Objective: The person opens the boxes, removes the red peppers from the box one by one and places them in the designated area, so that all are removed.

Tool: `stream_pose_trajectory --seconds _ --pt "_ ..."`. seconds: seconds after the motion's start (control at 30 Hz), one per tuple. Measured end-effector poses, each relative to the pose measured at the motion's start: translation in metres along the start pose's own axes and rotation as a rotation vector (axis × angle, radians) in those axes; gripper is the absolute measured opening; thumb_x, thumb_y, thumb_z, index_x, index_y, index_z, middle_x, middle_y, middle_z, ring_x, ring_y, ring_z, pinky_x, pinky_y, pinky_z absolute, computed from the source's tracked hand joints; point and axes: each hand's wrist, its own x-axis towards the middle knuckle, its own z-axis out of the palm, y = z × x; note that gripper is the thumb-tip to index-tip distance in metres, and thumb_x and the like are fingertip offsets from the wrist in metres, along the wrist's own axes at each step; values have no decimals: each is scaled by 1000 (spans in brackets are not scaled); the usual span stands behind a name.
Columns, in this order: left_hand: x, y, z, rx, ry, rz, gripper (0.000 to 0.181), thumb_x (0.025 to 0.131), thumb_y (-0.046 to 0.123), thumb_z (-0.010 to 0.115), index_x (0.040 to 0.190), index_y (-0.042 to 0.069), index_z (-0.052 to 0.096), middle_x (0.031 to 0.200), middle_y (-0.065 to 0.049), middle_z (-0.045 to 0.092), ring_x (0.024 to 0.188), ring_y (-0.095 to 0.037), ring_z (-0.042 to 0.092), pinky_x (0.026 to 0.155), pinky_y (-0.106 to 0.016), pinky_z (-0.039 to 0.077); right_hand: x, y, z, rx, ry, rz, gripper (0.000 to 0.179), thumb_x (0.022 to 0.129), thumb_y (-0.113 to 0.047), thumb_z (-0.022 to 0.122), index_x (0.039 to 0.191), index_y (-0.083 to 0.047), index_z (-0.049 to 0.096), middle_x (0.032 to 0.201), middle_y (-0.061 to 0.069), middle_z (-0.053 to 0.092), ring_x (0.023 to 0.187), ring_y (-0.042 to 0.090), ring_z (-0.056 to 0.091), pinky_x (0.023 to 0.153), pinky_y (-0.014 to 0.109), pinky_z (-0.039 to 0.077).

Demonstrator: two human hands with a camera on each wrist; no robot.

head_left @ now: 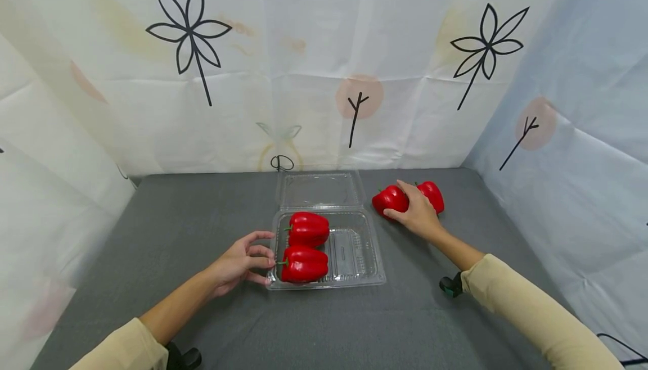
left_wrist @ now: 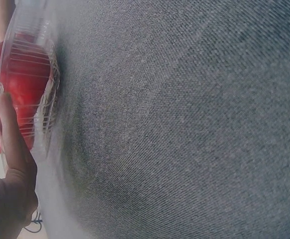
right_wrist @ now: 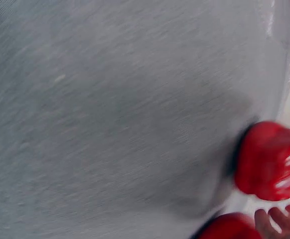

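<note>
A hinged clear plastic container lies with its lid folded back. Two red bell peppers, one behind and one in front, lie along its left side, stems pointing left. My left hand is at the container's left edge, fingers spread and fingertips at the rim; the left wrist view shows a finger against the clear wall. On the right, my right hand reaches over a third red bell pepper, thumb and fingers spread around it. Beyond that hand sits another red bell pepper, partly hidden.
Grey cloth covers the table. A pale patterned curtain hangs along the back and sides. The container's right half, bare inside, faces the two loose peppers. A dark cable shows at the lower right.
</note>
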Motion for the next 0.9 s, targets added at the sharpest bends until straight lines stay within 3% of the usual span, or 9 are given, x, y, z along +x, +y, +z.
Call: stream_pose_trajectory --seconds 0.2,0.33,0.57,0.77,0.9 --pt "1 0 0 -1 3 -1 68 94 6 68 149 4 28 103 -13 60 87 -23 64 75 -47 61 4 -26 -5 14 31 -80 81 82 -26 80 149 -6 40 151 19 41 133 39 43 99 64 45" --pt "1 0 0 1 6 -4 67 94 6 68 148 4 28 102 -12 61 87 -24 64 75 -47 61 3 -46 -5 86 -14 -187 80 82 -23 81 149 -5 41 151 17 43 134 36 45 104 59 44" --pt "0 0 -1 4 3 -7 68 94 7 68 149 5 29 103 -13 61 87 -23 64 75 -46 61 -7 -79 5 271 -218 -374 89 79 -19 86 152 -7 37 152 14 44 129 33 53 102 58 46" --pt "0 -1 -1 6 0 -2 68 94 7 68 149 4 29 104 -13 60 88 -24 64 76 -46 61 -11 -100 16 360 -401 -480 94 76 -20 87 154 -11 35 154 7 42 132 23 52 104 49 48" --pt "0 -2 0 6 12 -12 66 93 7 68 148 6 30 105 -13 60 88 -24 64 76 -47 61 -14 -110 23 395 -500 -528 97 76 -21 88 154 -9 33 154 8 42 133 26 51 105 48 47"
